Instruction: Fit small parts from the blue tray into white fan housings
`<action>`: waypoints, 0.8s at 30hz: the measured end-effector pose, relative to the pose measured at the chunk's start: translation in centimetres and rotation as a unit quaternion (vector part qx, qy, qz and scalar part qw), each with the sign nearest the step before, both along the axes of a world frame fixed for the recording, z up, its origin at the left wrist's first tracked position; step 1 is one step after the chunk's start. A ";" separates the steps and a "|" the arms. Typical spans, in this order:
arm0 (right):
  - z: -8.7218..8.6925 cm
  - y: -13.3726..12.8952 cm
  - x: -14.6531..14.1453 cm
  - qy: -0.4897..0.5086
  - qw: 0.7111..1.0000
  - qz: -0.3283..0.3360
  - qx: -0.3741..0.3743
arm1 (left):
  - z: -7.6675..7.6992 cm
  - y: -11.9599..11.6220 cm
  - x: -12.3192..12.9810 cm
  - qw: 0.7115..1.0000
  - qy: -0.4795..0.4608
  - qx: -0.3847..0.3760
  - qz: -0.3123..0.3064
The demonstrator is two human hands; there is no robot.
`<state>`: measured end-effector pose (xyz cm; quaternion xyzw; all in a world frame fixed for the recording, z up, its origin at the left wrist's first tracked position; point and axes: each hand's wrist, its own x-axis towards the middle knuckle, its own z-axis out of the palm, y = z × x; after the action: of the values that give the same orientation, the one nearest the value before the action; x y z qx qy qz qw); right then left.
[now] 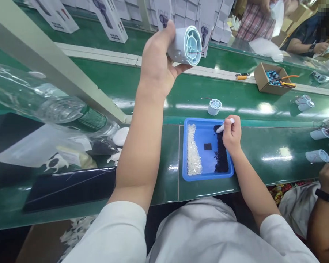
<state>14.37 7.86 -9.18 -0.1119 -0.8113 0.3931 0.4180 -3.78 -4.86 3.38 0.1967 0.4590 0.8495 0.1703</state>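
Note:
Raised over the bench, my left hand (160, 54) grips a pale blue round plastic housing (181, 45) by its side. Its ribbed open end faces right, and a thin red wire hangs across it. My right hand (232, 135) is closed around a white pen-like tool (224, 126), whose tip points down at the black small parts (222, 157) in a blue tray (208, 177). White translucent small parts (193, 153) fill the tray's left side, and a small black square (207, 147) lies in the middle. Behind the tray stands another pale blue housing (215, 107) with a wire.
A metal post (57, 54) slants across the left, near a plastic bottle (68, 109). A cardboard box (265, 86) holds blue parts and orange-handled pliers. More housings (317, 156) lie on the right, beside a co-worker's arm (323, 212). White printed boxes (112, 22) line the back.

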 end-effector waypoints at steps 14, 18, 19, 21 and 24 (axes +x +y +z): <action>0.0 -0.2 0.1 0.005 0.997 0.017 0.076 | -0.9 0.7 -0.6 1.000 -0.003 -0.004 0.028; 0.1 -0.3 0.1 -0.005 0.998 0.043 0.056 | -0.9 0.7 -0.4 0.997 0.014 -0.053 0.047; 0.1 -0.3 0.1 -0.010 0.997 0.060 0.045 | -0.8 0.7 -0.3 0.996 0.015 -0.066 0.049; 0.2 -0.4 0.0 -0.024 0.995 0.099 0.024 | -0.7 0.7 0.0 0.994 0.015 -0.089 0.056; 0.3 -0.4 0.1 -0.030 0.992 0.122 0.009 | -0.6 1.0 0.4 0.993 0.017 -0.107 0.054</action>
<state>14.45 7.43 -8.83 -0.0200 -0.8346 0.4302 0.3434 -3.38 -3.87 2.74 0.1673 0.5601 0.7998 0.1366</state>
